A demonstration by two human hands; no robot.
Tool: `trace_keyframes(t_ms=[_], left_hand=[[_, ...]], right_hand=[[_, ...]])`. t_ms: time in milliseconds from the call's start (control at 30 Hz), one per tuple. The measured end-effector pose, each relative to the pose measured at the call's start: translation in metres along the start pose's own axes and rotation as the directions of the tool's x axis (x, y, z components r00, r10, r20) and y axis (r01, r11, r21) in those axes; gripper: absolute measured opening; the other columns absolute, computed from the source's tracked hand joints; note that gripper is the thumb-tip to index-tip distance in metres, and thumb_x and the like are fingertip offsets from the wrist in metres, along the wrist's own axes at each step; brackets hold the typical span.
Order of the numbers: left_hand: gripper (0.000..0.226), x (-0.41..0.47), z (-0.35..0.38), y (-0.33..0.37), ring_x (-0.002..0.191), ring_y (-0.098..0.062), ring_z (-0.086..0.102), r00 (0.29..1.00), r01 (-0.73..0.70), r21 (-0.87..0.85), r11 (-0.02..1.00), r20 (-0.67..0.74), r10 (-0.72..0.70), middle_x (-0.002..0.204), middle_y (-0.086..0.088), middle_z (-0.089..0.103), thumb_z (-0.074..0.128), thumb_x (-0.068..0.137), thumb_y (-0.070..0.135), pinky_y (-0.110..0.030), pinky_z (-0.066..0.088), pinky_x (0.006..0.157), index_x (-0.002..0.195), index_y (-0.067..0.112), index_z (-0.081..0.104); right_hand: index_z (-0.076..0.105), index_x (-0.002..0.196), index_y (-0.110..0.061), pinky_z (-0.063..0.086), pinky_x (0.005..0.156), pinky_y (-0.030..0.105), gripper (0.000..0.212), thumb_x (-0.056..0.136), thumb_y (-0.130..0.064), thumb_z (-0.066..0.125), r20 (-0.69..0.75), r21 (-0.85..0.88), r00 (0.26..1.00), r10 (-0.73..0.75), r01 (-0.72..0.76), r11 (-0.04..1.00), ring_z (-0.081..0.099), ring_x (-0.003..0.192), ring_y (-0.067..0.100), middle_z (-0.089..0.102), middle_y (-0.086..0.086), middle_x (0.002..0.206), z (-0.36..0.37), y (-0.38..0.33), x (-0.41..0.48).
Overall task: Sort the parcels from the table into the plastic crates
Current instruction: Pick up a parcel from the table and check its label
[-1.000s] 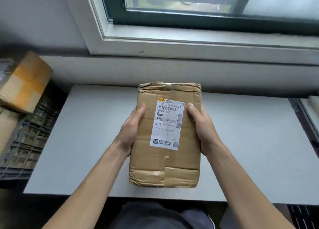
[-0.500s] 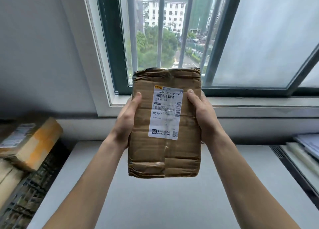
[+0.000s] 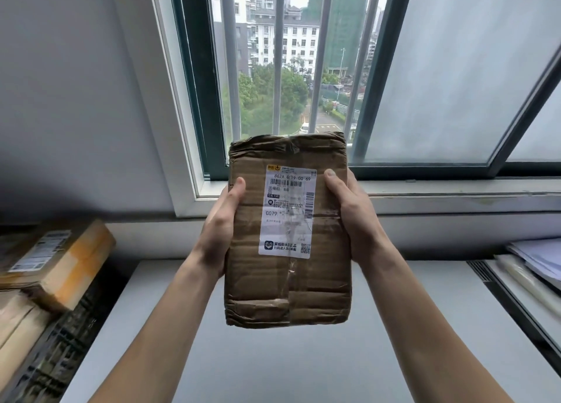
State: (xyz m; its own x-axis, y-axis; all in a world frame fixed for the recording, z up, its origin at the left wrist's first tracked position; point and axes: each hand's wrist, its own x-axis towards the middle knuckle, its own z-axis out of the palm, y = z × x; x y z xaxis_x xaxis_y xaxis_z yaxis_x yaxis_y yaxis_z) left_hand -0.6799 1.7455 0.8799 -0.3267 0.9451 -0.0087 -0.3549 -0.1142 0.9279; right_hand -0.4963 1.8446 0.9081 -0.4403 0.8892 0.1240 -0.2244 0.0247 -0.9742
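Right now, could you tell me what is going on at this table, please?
A person holds a crumpled brown cardboard parcel with a white shipping label above the grey table, the left hand gripping its left edge and the right hand its right edge. It is in no crate yet. At left, a yellow-taped cardboard box lies over a dark plastic crate.

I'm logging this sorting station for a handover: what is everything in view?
table: 1, pale grey, centre bottom
crate: 1, dark, left of the table
held parcel: 1, brown cardboard, above the table
label: 1, white, on the held parcel's front
other parcels: at least 2, brown, one orange-taped, on the crate
papers: 1 stack, white, far right
window: 1, dark-framed, barred, behind
left hand: 1, grips held parcel's left edge
right hand: 1, grips its right edge
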Motion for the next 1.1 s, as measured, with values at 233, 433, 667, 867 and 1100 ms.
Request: trace_keyframes(t_ms=[233,433,667,867,1100], left_hand=[[0.064,-0.044,0.001,-0.016,0.119,-0.040,0.068,0.998,0.033,-0.050,0.998,-0.042,-0.035,0.131,-0.021,0.069,0.055,0.098,0.055,-0.052,0.060,0.096,0.143,0.008,0.058],[0.064,-0.122,-0.008,-0.027,0.117,-0.038,0.070,0.971,0.132,-0.177,0.975,-0.177,-0.163,0.130,-0.020,0.070,0.042,0.102,0.058,-0.048,0.063,0.088,0.137,0.010,0.065],[0.044,-0.208,-0.042,-0.030,0.105,-0.028,0.076,0.917,0.104,-0.031,0.994,-0.384,-0.108,0.116,-0.012,0.078,0.039,0.109,0.045,-0.041,0.063,0.085,0.117,0.021,0.075],[0.063,-0.256,-0.120,-0.026,0.132,-0.028,0.062,0.883,0.103,0.045,0.994,-0.464,-0.071,0.138,-0.005,0.068,0.064,0.092,0.063,-0.055,0.039,0.118,0.140,0.022,0.065],[0.066,-0.293,-0.235,0.021,0.129,-0.028,0.064,0.843,0.068,0.071,0.995,-0.538,-0.019,0.135,-0.002,0.071,0.070,0.082,0.067,-0.056,0.042,0.116,0.135,0.027,0.069]], right_hand=[[0.057,0.142,-0.023,0.059,0.086,0.037,0.036,0.107,-0.029,0.054,0.076,0.046,0.997,0.024,-0.028,0.999,0.073,0.112,0.027,0.076,0.007,0.121,-0.008,0.023,-0.034],[0.056,0.144,-0.013,0.048,0.109,0.051,0.076,0.086,-0.059,0.073,0.109,0.158,0.994,0.024,-0.041,0.987,0.061,0.131,0.033,0.066,0.013,0.138,-0.001,0.056,-0.091],[0.063,0.124,-0.017,0.049,0.071,0.008,0.025,0.111,-0.025,0.042,0.083,0.012,0.991,0.104,-0.106,0.994,0.067,0.093,-0.009,0.073,-0.020,0.102,0.041,0.093,-0.163],[0.066,0.133,-0.018,0.053,0.092,0.018,0.039,0.109,-0.041,0.045,0.174,-0.081,0.971,0.165,-0.152,0.985,0.066,0.110,-0.005,0.070,-0.004,0.126,0.108,0.109,-0.190],[0.064,0.137,-0.028,0.057,0.095,0.040,0.039,0.107,-0.043,0.044,0.378,-0.028,0.888,0.261,-0.271,0.962,0.068,0.120,0.019,0.072,0.000,0.131,0.237,0.125,-0.206]])
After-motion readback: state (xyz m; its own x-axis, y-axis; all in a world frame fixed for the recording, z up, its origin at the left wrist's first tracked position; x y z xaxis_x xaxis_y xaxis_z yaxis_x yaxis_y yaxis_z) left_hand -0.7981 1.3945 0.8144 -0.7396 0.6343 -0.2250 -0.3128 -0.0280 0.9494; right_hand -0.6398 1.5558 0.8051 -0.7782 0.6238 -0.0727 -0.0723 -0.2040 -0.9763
